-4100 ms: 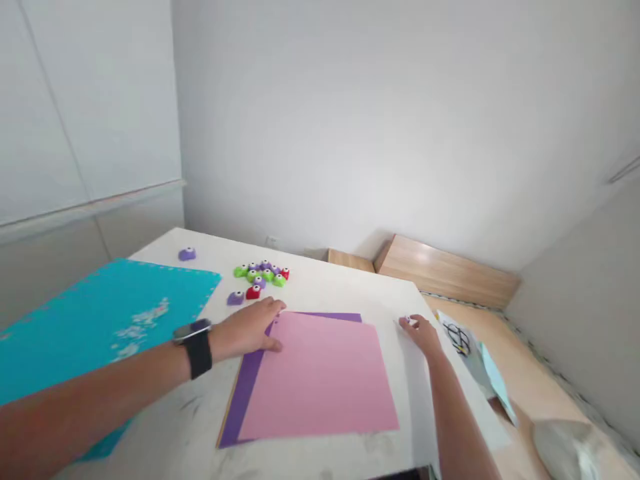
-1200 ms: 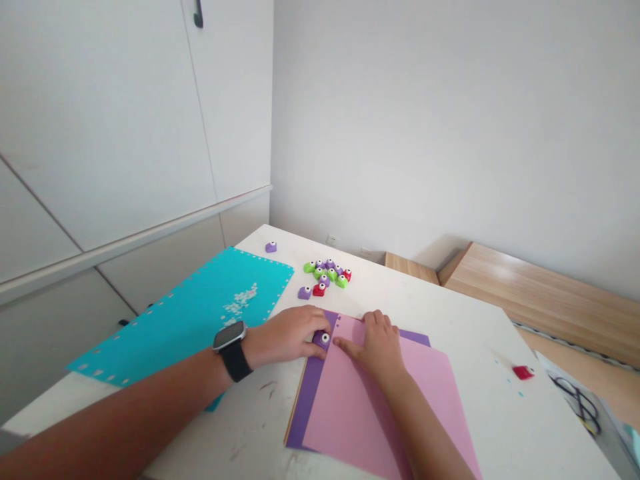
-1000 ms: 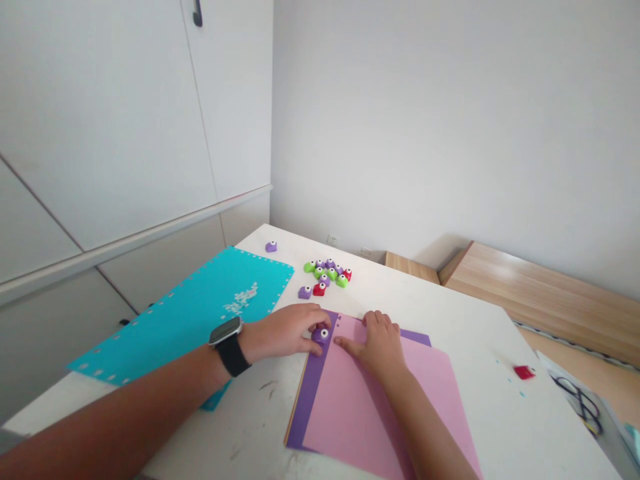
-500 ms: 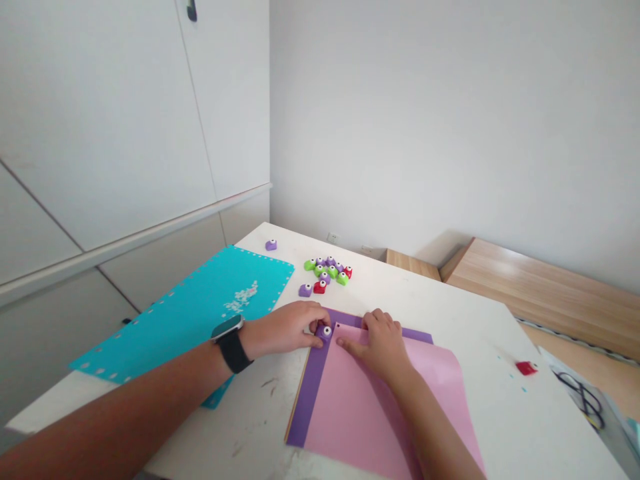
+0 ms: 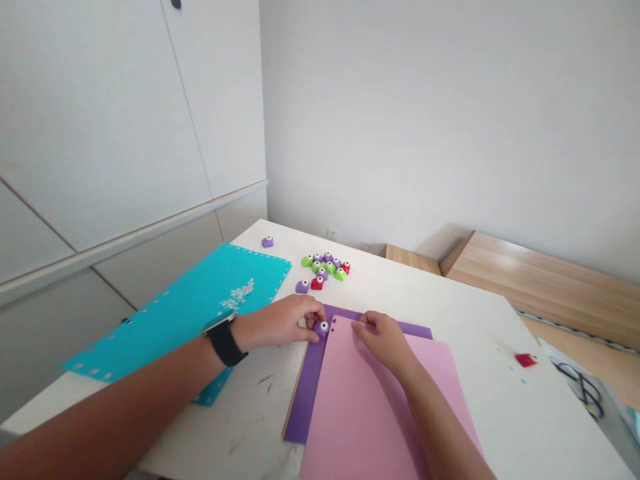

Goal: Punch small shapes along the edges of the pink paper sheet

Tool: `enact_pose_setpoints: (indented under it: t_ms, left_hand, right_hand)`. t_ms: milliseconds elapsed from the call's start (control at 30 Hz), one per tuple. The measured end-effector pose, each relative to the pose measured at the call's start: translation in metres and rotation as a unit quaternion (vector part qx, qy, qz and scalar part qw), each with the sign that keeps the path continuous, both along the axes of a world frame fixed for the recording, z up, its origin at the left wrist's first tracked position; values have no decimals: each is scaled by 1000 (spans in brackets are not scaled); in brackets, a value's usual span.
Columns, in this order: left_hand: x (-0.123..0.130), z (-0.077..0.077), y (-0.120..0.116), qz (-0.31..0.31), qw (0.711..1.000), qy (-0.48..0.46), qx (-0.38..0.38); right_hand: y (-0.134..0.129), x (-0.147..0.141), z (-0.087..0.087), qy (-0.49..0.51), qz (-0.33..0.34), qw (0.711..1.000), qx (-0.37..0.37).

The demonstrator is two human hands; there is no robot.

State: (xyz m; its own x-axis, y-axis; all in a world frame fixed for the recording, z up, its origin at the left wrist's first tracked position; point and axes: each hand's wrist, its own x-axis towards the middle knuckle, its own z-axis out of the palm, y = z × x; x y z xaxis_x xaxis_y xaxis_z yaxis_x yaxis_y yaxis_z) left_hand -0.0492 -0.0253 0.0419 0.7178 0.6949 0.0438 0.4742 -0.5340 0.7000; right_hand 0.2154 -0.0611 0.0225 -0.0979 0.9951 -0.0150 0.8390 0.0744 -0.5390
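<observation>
Between the thumb and fingers of my left hand is a small purple craft punch with a white top and a dark dot. It sits at the left edge of a pink sheet of paper. Small dark punched holes show in the sheet's upper left corner, beside the punch. My right hand pinches the top edge of the pink sheet between thumb and fingers. Beneath lies a purple sheet, showing along the left and top. A dark watch is on my left wrist.
A turquoise sheet with punched edges and a heap of white cut-outs lies to the left. Several green, purple and red punches cluster behind my hands. A red punch lies right, near glasses. A wooden cabinet stands behind.
The pink sheet has shifted slightly left and down over the purple one, lying flatter. Another hole shows at its corner. My right hand's fingers have drawn into a pinch on its edge.
</observation>
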Motion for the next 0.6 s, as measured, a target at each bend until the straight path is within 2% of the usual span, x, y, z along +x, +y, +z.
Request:
enact_pose_setpoints:
  t_ms: [600]
  left_hand:
    - [1, 6, -3, 1, 1000, -3, 9]
  right_hand:
    - [-2, -4, -6, -1, -29, 999, 23]
